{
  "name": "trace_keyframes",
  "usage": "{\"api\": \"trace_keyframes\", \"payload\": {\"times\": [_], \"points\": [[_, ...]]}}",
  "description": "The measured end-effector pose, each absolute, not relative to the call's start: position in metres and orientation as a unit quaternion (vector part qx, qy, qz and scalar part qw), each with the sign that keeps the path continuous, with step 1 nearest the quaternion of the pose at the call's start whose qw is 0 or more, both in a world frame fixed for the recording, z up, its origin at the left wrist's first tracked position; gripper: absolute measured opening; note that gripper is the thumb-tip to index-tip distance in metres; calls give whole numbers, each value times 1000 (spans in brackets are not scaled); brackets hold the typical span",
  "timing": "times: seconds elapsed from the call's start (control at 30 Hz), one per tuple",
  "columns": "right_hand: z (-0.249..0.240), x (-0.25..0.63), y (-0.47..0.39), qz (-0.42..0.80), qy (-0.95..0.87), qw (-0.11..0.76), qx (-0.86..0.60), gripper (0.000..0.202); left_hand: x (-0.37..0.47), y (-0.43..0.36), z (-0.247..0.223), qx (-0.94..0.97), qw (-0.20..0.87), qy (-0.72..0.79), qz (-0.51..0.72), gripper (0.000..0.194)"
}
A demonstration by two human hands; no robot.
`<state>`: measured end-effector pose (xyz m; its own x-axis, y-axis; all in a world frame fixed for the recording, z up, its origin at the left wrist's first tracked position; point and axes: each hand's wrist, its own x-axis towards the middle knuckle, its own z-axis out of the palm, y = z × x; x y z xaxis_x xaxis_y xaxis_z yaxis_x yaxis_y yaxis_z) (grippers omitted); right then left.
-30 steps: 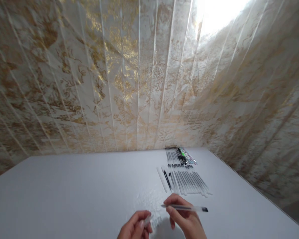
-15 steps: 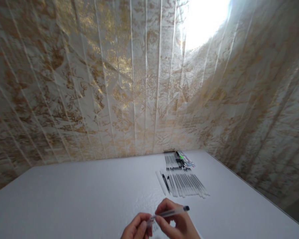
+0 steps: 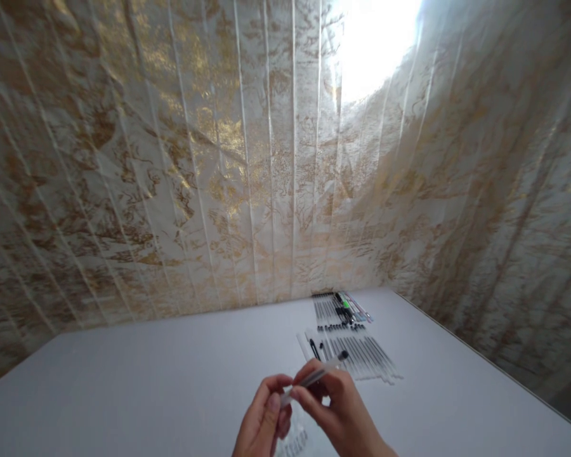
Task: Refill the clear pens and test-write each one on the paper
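A translucent pen with a dark end (image 3: 318, 374) slants up to the right between my hands, above the white table. My right hand (image 3: 335, 400) pinches its middle between thumb and fingers. My left hand (image 3: 265, 416) is closed round its lower left end. The pen's tip is hidden in the fingers. Below the hands lies a clear item with small dark marks (image 3: 295, 442), too blurred to name. Beyond my right hand, a row of clear pen tubes (image 3: 364, 355) lies on the table, with a black pen (image 3: 314, 349) at its left.
Behind the tubes runs a row of small black caps (image 3: 335, 328). Farther back are thin dark-tipped refills (image 3: 324, 308) and several coloured pens (image 3: 356, 308). The white table (image 3: 147, 381) meets a gold-patterned curtain (image 3: 195, 190) at the back.
Both hands have risen a little in view, and the pen now tilts more steeply. More of the clear item below the hands shows. The view has shifted slightly.
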<state>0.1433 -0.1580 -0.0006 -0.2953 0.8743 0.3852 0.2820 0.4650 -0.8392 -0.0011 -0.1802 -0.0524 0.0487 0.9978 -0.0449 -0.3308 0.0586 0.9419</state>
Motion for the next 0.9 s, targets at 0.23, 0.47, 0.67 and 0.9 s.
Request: {"api": "trace_keyframes", "payload": {"times": [0.23,0.47,0.67,0.9], "points": [[18,155,-146,316,-724,450,-416,29,35,-163,-45,450,552,373,594,47],[8,246,-90,92,-698,275,-655,16,42,-119,-53,698,275,582,314,32],[-19,337,-77,42,-601,140,-786,33,58,-84,-63,685,168,675,216,37],[-50,347,-72,65,-597,60,-797,28,64,-70,-63,682,117,710,130,37]]}}
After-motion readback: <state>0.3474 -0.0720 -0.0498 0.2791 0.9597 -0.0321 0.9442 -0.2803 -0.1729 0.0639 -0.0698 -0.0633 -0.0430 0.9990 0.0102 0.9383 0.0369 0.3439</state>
